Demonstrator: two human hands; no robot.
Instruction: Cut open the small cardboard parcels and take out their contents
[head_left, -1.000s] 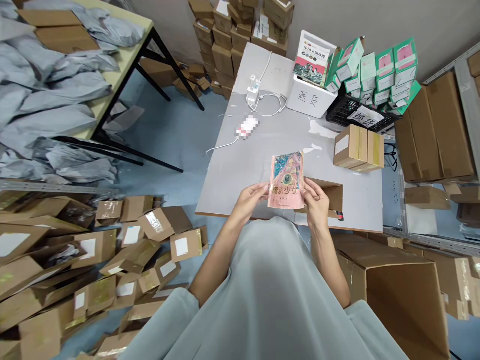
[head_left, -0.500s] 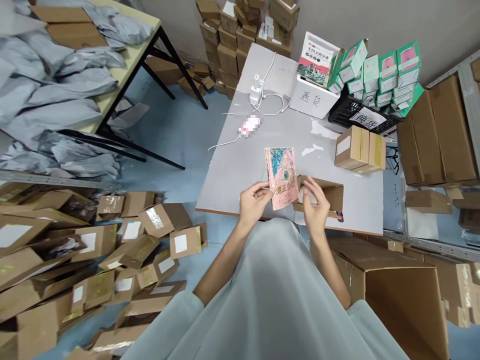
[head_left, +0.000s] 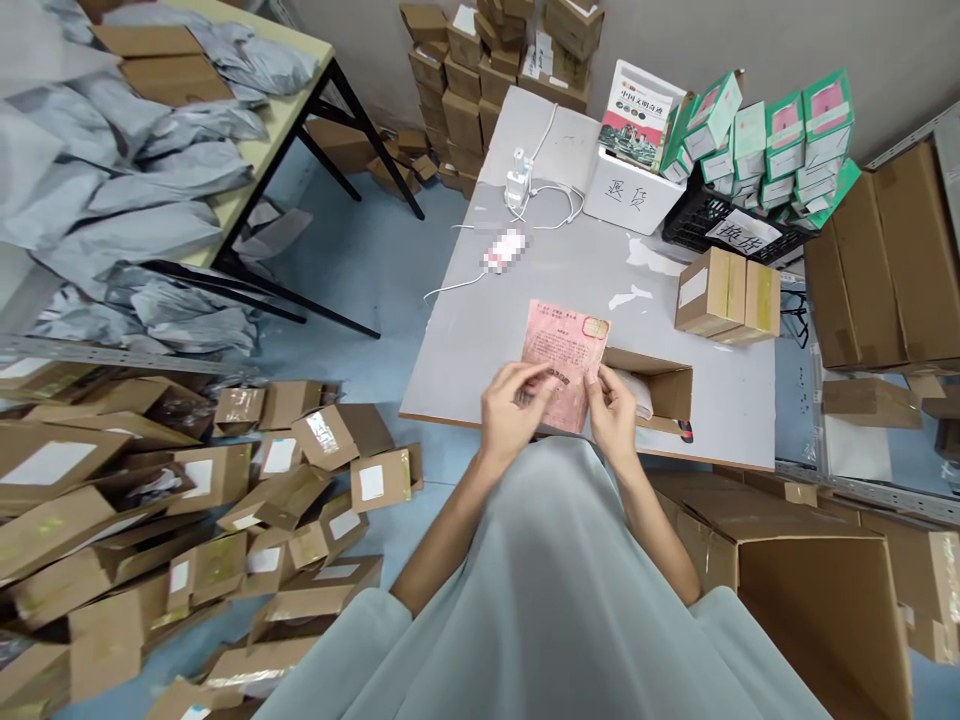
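A thin pink booklet [head_left: 559,350] shows a printed pink side with a small framed stamp-like mark at its upper right. My left hand [head_left: 514,412] has its fingers bent over the booklet's lower left part. At the right edge, my right hand [head_left: 613,412] pinches the booklet between thumb and fingers. Just right of that hand, an open cardboard box [head_left: 670,393] lies at the table's front edge, with something whitish partly visible inside.
The grey table [head_left: 465,350] bears a charger with white cables [head_left: 519,185], two taped cartons [head_left: 726,295], a white bin [head_left: 626,195] and a black crate [head_left: 686,215] of green boxes. Many cartons [head_left: 217,475] lie left; a big open carton [head_left: 817,600] stands right.
The booklet has been turned from its illustrated cover to a printed pink side. My right hand, earlier apart from it with fingers spread, has moved left and taken its right edge.
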